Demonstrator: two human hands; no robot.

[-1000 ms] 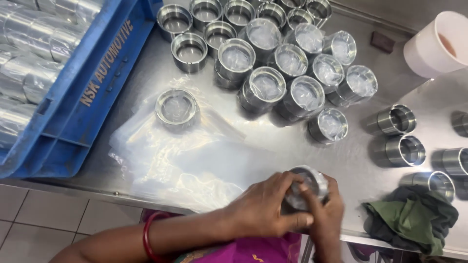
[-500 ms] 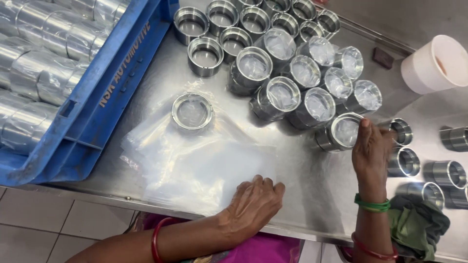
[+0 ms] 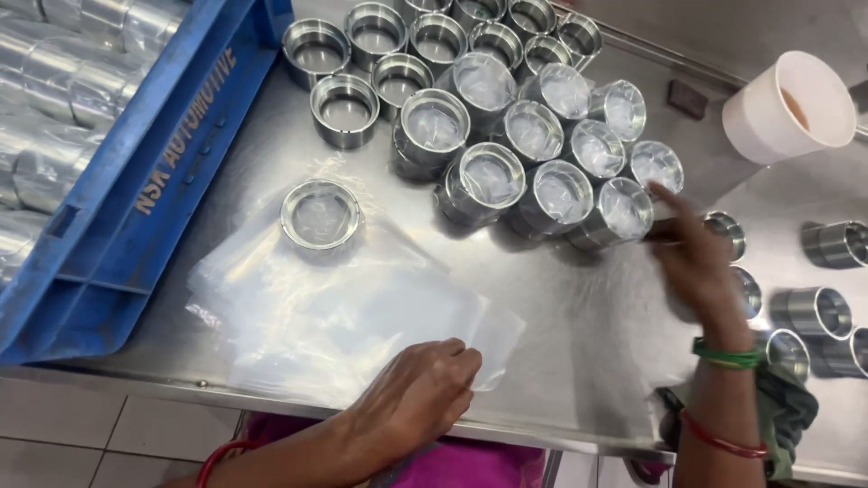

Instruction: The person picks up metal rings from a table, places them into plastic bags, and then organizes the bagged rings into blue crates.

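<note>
Steel table (image 3: 579, 361), left hand (image 3: 420, 389) pinching plastic bag (image 3: 344, 316) edge, right hand (image 3: 696, 262) blurred, seemingly open.

I see steel table (image 3: 579, 361) carrying blue crate (image 3: 136, 199), metal rings (image 3: 506, 117), plastic bags (image 3: 344, 316), white cup (image 3: 787, 108), green cloth (image 3: 787, 407).
</note>
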